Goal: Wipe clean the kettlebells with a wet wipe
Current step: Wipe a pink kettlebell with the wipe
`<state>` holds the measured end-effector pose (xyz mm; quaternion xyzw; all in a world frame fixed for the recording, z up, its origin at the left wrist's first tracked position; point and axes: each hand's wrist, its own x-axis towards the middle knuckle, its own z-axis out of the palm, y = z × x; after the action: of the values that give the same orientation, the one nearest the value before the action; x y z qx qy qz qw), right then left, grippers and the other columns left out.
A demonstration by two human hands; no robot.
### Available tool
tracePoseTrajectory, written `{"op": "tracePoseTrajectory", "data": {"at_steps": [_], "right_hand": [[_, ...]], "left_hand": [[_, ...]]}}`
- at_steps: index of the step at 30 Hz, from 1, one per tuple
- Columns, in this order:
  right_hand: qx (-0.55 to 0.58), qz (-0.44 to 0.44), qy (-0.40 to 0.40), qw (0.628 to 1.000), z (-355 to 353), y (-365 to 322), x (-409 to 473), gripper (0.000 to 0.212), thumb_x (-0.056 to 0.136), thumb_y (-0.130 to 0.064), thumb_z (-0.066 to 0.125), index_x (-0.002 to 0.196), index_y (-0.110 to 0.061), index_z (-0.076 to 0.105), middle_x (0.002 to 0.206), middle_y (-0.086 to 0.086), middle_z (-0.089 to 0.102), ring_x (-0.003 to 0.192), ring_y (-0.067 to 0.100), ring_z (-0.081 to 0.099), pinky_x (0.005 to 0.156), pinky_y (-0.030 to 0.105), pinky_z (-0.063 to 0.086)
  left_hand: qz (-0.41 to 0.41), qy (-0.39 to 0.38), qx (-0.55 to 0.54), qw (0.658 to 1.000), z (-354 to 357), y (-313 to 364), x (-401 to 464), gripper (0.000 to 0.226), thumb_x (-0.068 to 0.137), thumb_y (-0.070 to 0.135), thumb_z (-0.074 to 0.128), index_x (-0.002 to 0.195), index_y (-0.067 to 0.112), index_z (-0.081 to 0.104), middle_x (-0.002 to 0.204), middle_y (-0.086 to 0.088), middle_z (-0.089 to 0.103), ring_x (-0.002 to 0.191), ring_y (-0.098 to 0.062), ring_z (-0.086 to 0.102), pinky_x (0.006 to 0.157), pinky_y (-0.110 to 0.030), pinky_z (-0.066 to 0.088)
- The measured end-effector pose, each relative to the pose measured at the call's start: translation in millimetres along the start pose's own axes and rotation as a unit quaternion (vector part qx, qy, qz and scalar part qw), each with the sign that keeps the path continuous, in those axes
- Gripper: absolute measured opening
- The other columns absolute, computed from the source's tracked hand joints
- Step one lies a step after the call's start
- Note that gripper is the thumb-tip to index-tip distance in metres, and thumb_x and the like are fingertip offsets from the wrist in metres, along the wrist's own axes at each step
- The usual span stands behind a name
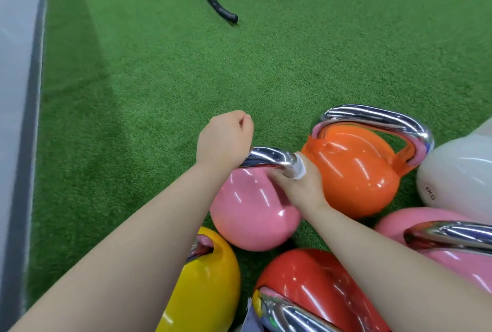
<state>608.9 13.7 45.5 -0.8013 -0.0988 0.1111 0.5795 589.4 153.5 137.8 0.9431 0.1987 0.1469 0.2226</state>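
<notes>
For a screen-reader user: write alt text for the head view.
A left hand grips the chrome handle of a pink kettlebell while the right hand rubs a wet wipe on it, among orange, yellow and red kettlebells on green turf.

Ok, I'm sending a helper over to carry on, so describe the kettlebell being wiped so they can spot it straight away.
On the green turf a cluster of coloured kettlebells sits near the person. It is the pink kettlebell at the cluster's left front, beside the orange kettlebell. Unlike the other pink kettlebell, both hands are on its chrome handle: left hand gripping, right hand holding a white wet wipe.
</notes>
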Motion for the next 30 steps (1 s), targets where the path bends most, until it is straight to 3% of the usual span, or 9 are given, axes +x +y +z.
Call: {"op": "tracePoseTrajectory", "data": {"at_steps": [3,6,10,14,18,23,26,28,30], "right_hand": [[0.056,0.055,0.035,0.996,6,2,-5,0.031,0.068,-0.021,0.081,0.088,-0.023,0.058,0.080,-0.012,0.061,0.075,0.003,0.057,0.069,0.009,0.043],[0.077,0.100,0.041,0.991,11,7,-14,0.052,0.060,-0.024,0.084,0.107,-0.021,0.061,0.095,-0.006,0.065,0.090,0.011,0.061,0.087,0.028,0.048],[0.083,0.128,-0.004,0.988,12,10,-37,0.083,0.049,-0.046,0.083,0.120,-0.017,0.052,0.113,0.000,0.062,0.106,0.015,0.059,0.096,0.035,0.047],[0.103,0.174,-0.115,0.973,-5,9,-44,0.044,0.075,-0.016,0.075,0.111,-0.020,0.050,0.108,0.000,0.062,0.100,0.015,0.059,0.087,0.024,0.045],[0.074,0.180,-0.141,0.971,-15,18,-43,0.046,0.076,-0.008,0.071,0.114,-0.021,0.047,0.110,-0.003,0.059,0.097,0.010,0.056,0.081,0.018,0.042],[0.100,0.215,-0.133,0.962,-21,2,-14,0.031,0.071,-0.014,0.080,0.085,-0.018,0.054,0.082,-0.005,0.059,0.073,0.011,0.057,0.058,0.018,0.046],[0.099,0.189,-0.139,0.967,-20,-3,-12,0.030,0.069,-0.010,0.081,0.088,-0.020,0.060,0.079,-0.003,0.064,0.067,0.009,0.059,0.047,0.011,0.045],[0.091,0.177,-0.109,0.974,-16,2,-21,0.044,0.069,-0.012,0.081,0.105,-0.019,0.057,0.093,0.003,0.068,0.080,0.013,0.064,0.068,0.021,0.054],[0.074,0.171,-0.090,0.978,-11,6,-29,0.067,0.067,-0.018,0.083,0.125,-0.019,0.047,0.110,0.005,0.065,0.099,0.020,0.062,0.091,0.037,0.051]], "left_hand": [[0.001,0.006,0.002,1.000,0,1,-1,0.037,0.095,0.025,0.035,0.076,0.006,0.060,0.062,-0.006,0.056,0.060,-0.024,0.051,0.054,-0.028,0.037],[-0.001,0.016,0.005,1.000,0,2,-1,0.036,0.094,0.025,0.035,0.076,0.007,0.060,0.067,-0.007,0.060,0.066,-0.026,0.055,0.057,-0.031,0.040],[0.003,0.024,0.009,1.000,0,2,-4,0.036,0.095,0.025,0.035,0.075,0.008,0.060,0.067,-0.007,0.060,0.067,-0.026,0.056,0.055,-0.030,0.039],[0.005,0.024,0.017,1.000,0,3,-3,0.036,0.095,0.025,0.035,0.075,0.007,0.059,0.067,-0.007,0.060,0.066,-0.025,0.054,0.052,-0.028,0.035],[0.011,0.026,0.022,0.999,1,2,-3,0.037,0.096,0.024,0.034,0.075,0.006,0.059,0.067,-0.008,0.059,0.061,-0.023,0.051,0.049,-0.025,0.032],[0.002,0.027,0.016,1.000,0,2,-2,0.037,0.095,0.024,0.034,0.072,0.005,0.057,0.063,-0.007,0.055,0.056,-0.022,0.047,0.048,-0.027,0.032],[-0.002,0.023,0.012,1.000,0,2,-2,0.037,0.095,0.024,0.034,0.069,0.005,0.054,0.058,-0.003,0.049,0.053,-0.020,0.042,0.047,-0.026,0.029],[0.002,0.024,0.010,1.000,0,1,-3,0.037,0.095,0.024,0.035,0.068,0.006,0.053,0.057,-0.003,0.048,0.052,-0.019,0.042,0.047,-0.026,0.028],[0.002,0.026,0.009,1.000,0,2,-4,0.037,0.095,0.023,0.035,0.065,0.008,0.049,0.055,-0.001,0.045,0.050,-0.018,0.039,0.046,-0.026,0.027]]}}
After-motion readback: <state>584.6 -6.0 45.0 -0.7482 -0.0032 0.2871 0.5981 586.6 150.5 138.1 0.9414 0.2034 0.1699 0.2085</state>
